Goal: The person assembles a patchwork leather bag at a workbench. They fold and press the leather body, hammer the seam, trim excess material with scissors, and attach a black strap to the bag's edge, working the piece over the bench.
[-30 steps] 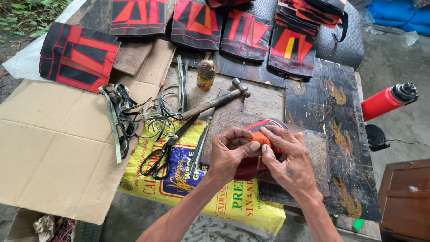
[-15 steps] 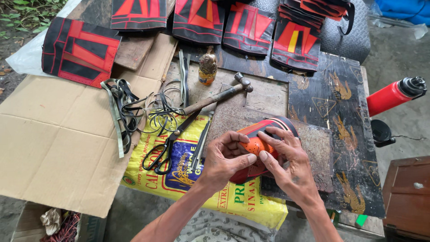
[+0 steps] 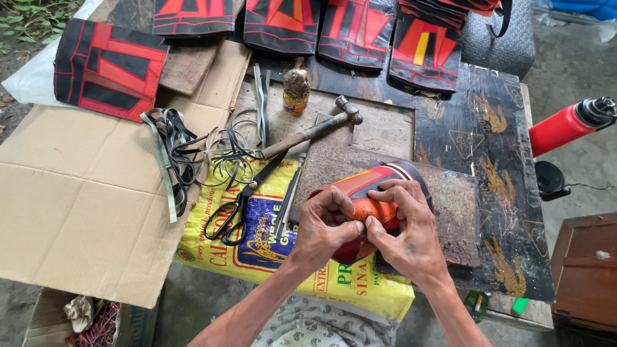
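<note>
Both hands meet over an orange, red and black curved piece (image 3: 373, 199), a shaped panel with small punched holes in its orange part, held just above the rusty metal plate (image 3: 450, 193) that lies on the table (image 3: 495, 128). The left hand (image 3: 324, 228) closes on the piece from the near left side, fingers curled over its orange face and thumb pressing toward the middle; the right hand (image 3: 408, 234) closes on it from the right, fingers arched over the top and thumb tip meeting the left thumb. The piece's long axis runs from lower left to upper right, its black-edged end pointing up and right, away from the person, and its red end hidden low between the palms. Left of the hands a pair of black-handled scissors (image 3: 241, 202) lies on a yellow printed sack (image 3: 257, 250), blades pointing up and right toward a hammer (image 3: 315, 132) whose head rests near a small brown bottle (image 3: 295, 90). A tangle of black straps (image 3: 186, 154) sits beside flattened cardboard (image 3: 77, 193). Red and black stitched panels (image 3: 109, 67) line the far edge, and a red flask (image 3: 569, 125) lies off to the right, well apart.
</note>
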Demonstrator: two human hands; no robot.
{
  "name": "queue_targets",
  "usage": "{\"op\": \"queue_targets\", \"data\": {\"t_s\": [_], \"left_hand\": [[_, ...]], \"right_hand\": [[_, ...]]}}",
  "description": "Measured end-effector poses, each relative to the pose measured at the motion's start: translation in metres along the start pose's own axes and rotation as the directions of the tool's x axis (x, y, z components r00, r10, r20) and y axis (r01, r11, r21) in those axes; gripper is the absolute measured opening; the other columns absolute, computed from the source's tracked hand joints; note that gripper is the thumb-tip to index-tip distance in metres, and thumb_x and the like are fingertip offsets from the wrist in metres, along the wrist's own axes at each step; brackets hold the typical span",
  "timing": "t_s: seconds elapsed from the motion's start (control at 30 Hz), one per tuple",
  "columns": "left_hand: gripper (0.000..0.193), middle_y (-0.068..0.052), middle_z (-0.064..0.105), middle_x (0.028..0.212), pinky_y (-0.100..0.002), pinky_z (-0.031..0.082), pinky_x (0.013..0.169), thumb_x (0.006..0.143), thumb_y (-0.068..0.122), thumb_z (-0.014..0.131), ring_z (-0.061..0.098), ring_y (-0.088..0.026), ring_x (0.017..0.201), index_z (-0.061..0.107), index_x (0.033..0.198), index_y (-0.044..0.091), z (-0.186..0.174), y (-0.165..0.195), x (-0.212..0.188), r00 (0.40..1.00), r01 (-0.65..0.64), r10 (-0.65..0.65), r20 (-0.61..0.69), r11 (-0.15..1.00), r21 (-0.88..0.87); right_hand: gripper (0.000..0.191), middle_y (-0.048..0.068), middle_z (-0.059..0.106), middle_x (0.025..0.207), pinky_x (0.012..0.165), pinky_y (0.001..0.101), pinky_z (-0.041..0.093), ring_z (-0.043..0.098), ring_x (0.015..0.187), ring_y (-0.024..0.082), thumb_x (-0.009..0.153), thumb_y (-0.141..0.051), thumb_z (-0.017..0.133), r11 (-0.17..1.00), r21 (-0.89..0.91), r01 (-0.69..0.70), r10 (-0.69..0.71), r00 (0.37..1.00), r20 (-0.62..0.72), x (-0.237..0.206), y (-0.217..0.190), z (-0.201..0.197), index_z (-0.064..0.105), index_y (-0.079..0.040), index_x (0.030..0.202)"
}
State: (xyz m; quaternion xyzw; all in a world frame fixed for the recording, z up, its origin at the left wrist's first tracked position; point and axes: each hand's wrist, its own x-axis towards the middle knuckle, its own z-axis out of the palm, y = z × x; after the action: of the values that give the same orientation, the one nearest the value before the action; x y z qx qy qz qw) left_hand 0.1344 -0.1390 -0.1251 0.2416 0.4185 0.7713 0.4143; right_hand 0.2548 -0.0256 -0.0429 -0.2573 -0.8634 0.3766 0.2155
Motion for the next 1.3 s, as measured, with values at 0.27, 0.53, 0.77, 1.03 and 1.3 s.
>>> {"op": "queue_targets", "data": {"t_s": [0.27,0.53,0.77,1.03,1.3], "left_hand": [[0.023,0.000,0.064,0.088,-0.022,0.055,0.073,0.080,-0.010,0.070,0.062,-0.005,0.079,0.057,0.091,0.005,-0.002,0.001,-0.003,0.999,-0.046,0.046,0.003,0.998,0.049],[0.022,0.000,0.063,0.088,-0.024,0.057,0.075,0.080,-0.011,0.069,0.065,-0.006,0.081,0.058,0.092,0.005,0.000,-0.009,-0.010,1.000,-0.001,0.000,0.015,0.999,0.032],[0.039,-0.006,0.066,0.114,-0.029,0.056,0.097,0.092,0.000,0.073,0.066,-0.012,0.106,0.057,0.127,0.001,0.006,0.028,0.016,0.980,0.070,-0.071,0.188,0.997,0.009],[0.098,-0.009,0.063,0.130,-0.034,0.052,0.110,0.086,0.000,0.074,0.063,-0.017,0.123,0.015,0.164,0.008,0.017,0.073,0.030,0.880,0.037,-0.065,0.471,0.997,0.069],[0.031,-0.010,0.078,0.104,-0.031,0.065,0.090,0.086,-0.002,0.080,0.077,-0.016,0.096,0.070,0.115,-0.009,0.008,0.035,0.040,0.989,0.008,-0.037,0.141,0.980,0.198]], "right_hand": [[0.034,0.004,0.057,0.120,0.081,0.0237,0.043,0.048,0.094,0.012,0.081,-0.008,0.076,0.957,0.285,-0.049,0.018,0.994,0.109,0.000,0.013,-0.007,0.074,0.000,0.114],[0.024,0.001,0.058,0.112,0.068,0.0208,0.039,0.041,0.078,0.008,0.076,-0.006,0.080,0.966,0.239,-0.103,0.081,0.992,0.100,-0.004,0.025,-0.001,0.075,-0.001,0.099],[0.035,0.003,0.056,0.123,0.081,0.0232,0.045,0.050,0.095,0.009,0.086,-0.007,0.076,0.954,0.301,0.007,-0.033,0.996,0.082,0.002,0.017,-0.023,0.070,-0.004,0.120],[0.065,0.004,0.054,0.137,0.074,0.0231,0.049,0.051,0.087,0.008,0.078,-0.004,0.077,0.981,0.193,-0.010,0.012,1.000,-0.010,0.005,0.000,-0.034,0.062,-0.012,0.141],[0.050,0.007,0.049,0.149,0.051,0.0258,0.059,0.066,0.063,0.011,0.094,-0.018,0.062,0.907,0.363,-0.214,0.215,0.976,0.039,0.007,-0.003,-0.033,0.056,-0.012,0.143]]}}
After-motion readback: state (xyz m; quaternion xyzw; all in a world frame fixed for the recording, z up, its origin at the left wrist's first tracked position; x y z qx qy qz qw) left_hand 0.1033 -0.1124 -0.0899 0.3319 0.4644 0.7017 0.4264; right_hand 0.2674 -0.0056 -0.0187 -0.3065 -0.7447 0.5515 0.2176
